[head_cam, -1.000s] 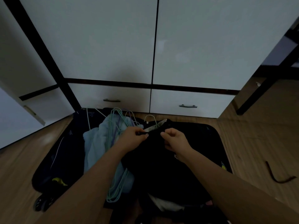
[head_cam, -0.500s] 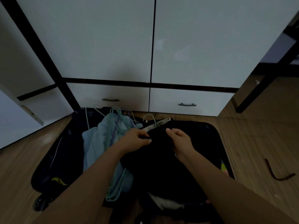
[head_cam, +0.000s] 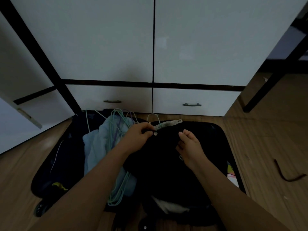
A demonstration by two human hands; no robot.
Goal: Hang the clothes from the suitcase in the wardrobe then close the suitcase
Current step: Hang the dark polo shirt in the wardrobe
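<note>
An open black suitcase [head_cam: 55,165] lies on the wooden floor in front of the white wardrobe [head_cam: 106,40], whose doors are closed. A black garment [head_cam: 163,164] with a small white logo is spread over the suitcase's right half. A pale hanger [head_cam: 166,125] sticks out of its collar. My left hand [head_cam: 139,136] pinches the collar by a small button. My right hand [head_cam: 190,145] pinches the dark fabric a little to the right. A light blue garment [head_cam: 96,147] and a bundle of teal wire hangers [head_cam: 119,120] lie in the suitcase's middle.
Two white drawers with metal handles [head_cam: 191,104] sit below the wardrobe doors. An open white door [head_cam: 20,120] stands at the left. A dark strap [head_cam: 288,174] lies on the floor at right. A black frame leg [head_cam: 266,80] stands at the right.
Both hands have shifted slightly along the collar, moving a little apart. The hanger's pale end shows further out to the right of the collar than before.
</note>
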